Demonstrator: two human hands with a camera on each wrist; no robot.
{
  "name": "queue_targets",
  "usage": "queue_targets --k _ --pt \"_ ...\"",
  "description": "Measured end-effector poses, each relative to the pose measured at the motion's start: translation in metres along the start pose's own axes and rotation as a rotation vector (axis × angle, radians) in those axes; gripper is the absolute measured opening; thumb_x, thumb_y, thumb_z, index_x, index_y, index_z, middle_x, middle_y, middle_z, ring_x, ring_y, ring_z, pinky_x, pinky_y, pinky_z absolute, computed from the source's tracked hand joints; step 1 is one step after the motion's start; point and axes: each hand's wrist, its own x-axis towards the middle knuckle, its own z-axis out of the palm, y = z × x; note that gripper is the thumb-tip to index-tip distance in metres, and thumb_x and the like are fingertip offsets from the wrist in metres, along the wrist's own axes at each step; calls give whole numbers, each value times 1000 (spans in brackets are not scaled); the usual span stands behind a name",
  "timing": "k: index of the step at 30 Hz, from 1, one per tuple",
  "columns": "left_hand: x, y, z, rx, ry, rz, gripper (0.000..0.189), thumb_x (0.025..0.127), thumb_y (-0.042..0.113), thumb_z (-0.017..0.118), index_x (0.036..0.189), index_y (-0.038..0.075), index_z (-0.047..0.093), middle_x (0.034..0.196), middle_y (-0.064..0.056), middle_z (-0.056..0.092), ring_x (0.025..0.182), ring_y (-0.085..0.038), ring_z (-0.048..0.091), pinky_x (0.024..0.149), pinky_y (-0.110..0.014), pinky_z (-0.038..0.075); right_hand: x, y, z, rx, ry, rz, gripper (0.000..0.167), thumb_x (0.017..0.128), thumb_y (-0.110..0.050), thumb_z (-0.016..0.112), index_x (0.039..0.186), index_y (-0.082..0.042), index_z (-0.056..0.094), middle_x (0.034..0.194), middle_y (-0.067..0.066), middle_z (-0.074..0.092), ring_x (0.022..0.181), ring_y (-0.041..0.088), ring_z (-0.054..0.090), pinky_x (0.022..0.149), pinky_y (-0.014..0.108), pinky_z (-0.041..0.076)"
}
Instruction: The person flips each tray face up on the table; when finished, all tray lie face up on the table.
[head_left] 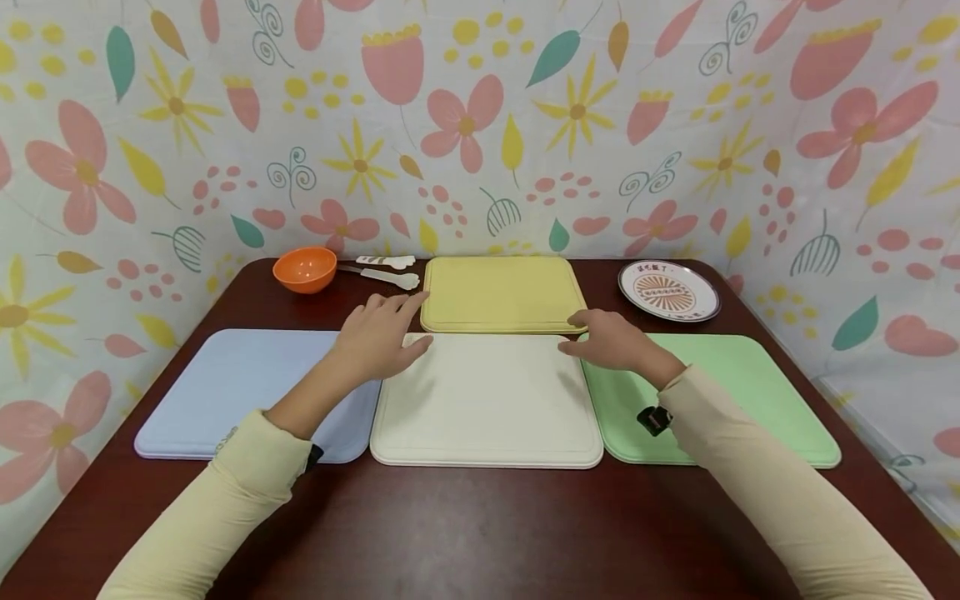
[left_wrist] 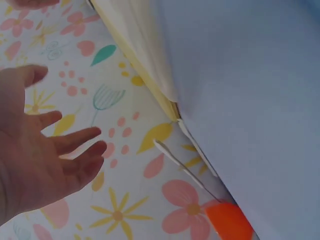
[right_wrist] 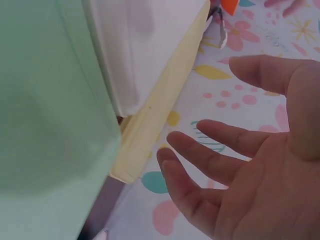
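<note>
The left hand (head_left: 378, 337) hovers over the join of the blue board (head_left: 232, 400) and the white board (head_left: 487, 408), fingers spread wide and holding nothing. The right hand (head_left: 615, 340), also empty with fingers apart, hovers over the join of the white and green boards (head_left: 720, 400). The white board lies on the desk (head_left: 480, 533), in front of the yellow board (head_left: 504, 292). The hands hide the white board's far corners; the right also covers the yellow board's near right corner. The sleeves (head_left: 780, 467) hide parts of the blue and green boards and run out of frame. Behind, the orange bowl (head_left: 305, 270) hides the far ends of two white-handled utensils (head_left: 390, 278), so their kind is unclear. Most printing on the plate (head_left: 669, 290) is too small to read.
</note>
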Motion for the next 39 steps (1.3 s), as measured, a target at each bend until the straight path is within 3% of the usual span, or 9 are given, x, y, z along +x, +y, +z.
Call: queue_targets --k 7,14,23,28,39 --pt "-6 -19 8 -109 -127 -17 79 93 56 58 156 14 32 143 -16 52 121 -41 49 97 -58 41 9 10 6 59 -102 10 64 93 -32 68 138 8 50 137 27 53 128 44 48 96 52 47" --pt "-5 -31 13 -171 -265 6 88 92 61 58 158 13 24 150 -18 43 129 -44 41 101 -65 33 16 18 10 51 -135 25 71 87 -36 75 138 7 50 135 25 54 126 41 50 94 50 47" --pt "-6 -43 14 -215 -476 13 120 73 58 82 160 10 14 157 -18 33 139 -41 29 110 -63 26 21 21 13 57 -192 36 70 83 -40 80 134 1 54 134 19 55 117 32 52 90 44 47" --pt "-4 -45 15 -218 -516 39 131 65 56 88 160 8 11 155 -20 35 140 -42 27 108 -63 28 23 22 13 53 -197 41 74 83 -40 79 136 4 53 136 22 54 121 34 51 94 46 46" --pt "0 -50 19 -190 -559 21 134 64 49 91 159 5 9 155 -21 33 140 -43 24 109 -60 27 27 21 14 74 -185 67 77 85 -37 78 140 8 49 140 25 51 129 40 47 99 50 45"
